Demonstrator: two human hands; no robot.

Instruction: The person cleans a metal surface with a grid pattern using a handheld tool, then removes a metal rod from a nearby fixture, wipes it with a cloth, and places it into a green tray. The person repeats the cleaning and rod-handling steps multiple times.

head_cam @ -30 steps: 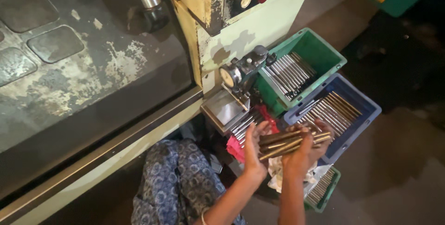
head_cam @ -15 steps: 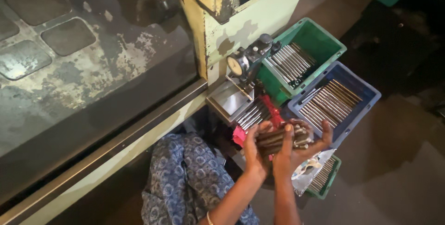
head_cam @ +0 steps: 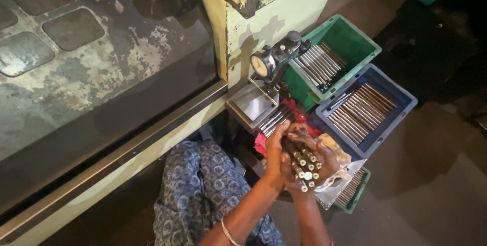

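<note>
Both my hands clasp one bundle of metal rods, tilted so the round rod ends face the camera. My left hand wraps the bundle's left side and my right hand cups it from the right and below. The bundle is held over a red cloth and a crumpled sheet. More rods lie on a small metal stand just beyond my hands.
A dial gauge stands on the stand by the pale green machine. A green bin and a blue bin hold rows of rods; a small green tray sits below. My patterned trouser leg is at lower left.
The rod bundle has been turned from lying crosswise in my hands to pointing end-on at the camera, and both hands have closed tighter round it.
</note>
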